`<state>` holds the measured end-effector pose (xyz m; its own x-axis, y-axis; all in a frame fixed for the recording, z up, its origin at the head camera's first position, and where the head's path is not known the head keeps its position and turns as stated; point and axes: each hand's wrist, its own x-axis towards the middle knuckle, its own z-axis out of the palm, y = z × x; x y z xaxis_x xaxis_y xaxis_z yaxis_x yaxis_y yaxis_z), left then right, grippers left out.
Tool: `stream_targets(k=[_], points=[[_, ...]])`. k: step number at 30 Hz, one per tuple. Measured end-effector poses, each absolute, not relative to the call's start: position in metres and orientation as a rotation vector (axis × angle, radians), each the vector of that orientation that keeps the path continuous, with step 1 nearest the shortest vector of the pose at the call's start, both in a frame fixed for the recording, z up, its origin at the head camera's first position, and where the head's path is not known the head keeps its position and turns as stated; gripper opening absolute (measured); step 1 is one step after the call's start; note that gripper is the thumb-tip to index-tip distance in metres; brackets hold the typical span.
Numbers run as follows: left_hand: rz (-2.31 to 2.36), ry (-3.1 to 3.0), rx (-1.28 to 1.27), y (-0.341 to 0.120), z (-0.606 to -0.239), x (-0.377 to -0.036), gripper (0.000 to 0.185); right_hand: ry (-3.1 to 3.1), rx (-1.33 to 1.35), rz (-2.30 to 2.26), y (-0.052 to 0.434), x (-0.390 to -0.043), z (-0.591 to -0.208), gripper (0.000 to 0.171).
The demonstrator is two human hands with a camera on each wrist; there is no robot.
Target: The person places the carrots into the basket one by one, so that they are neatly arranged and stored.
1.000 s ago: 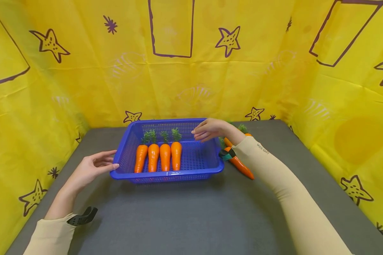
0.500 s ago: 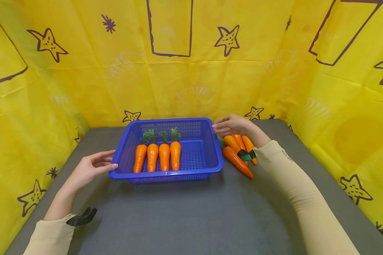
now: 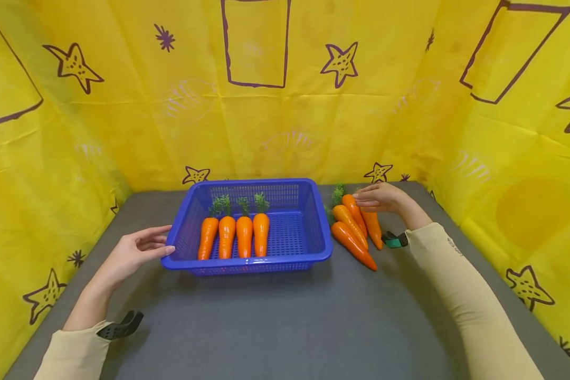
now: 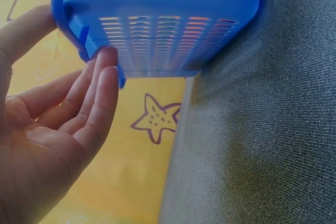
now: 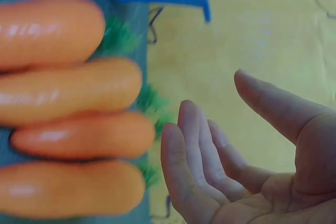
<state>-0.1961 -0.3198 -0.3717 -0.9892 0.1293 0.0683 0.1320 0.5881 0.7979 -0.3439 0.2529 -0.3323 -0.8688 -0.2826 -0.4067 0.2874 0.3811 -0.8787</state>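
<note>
Blue rectangular plastic basket [image 3: 247, 263] is touched by the spread left hand [image 3: 134, 253]; right hand [image 3: 385, 197] is held loosely spread near tapered orange carrots [image 3: 351, 227].

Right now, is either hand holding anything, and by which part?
Nothing is gripped: the left hand only touches the basket's left rim; the right hand, near carrots, is empty.

Super loud yellow cloth [image 3: 247, 119] across the back and both sides, kinda wrinkly with fold creases. Dark-outlined stars [image 3: 340, 64] all over it, some spiky bursts [image 3: 164, 38], big boxy outlines [image 3: 256, 85] and faint pale shells [image 3: 287, 140]. The table [image 3: 285, 322] is plain dark grey.
</note>
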Motion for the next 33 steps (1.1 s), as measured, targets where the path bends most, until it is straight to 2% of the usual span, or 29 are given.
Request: stream_targets(k=[13, 21, 28, 33], points=[[-1.427, -2.794, -0.223, -0.321, -0.371, -0.197, 0.059, 2.1, 0.141, -1.592, 0.298, -0.348, -0.36, 0.06], [-1.429, -2.814, -0.192, -0.319, -0.37, -0.195, 0.06, 2.094, 0.213, -1.562, 0.307, -0.349, -0.38, 0.06], [-1.432, -2.828, -0.175, -0.319, -0.37, -0.195, 0.06, 2.087, 0.311, -1.502, 0.303, -0.349, -0.394, 0.071], [-1.423, -2.833, -0.172, -0.32, -0.37, -0.196, 0.06, 2.062, 0.279, -1.514, 0.304, -0.352, -0.399, 0.075]])
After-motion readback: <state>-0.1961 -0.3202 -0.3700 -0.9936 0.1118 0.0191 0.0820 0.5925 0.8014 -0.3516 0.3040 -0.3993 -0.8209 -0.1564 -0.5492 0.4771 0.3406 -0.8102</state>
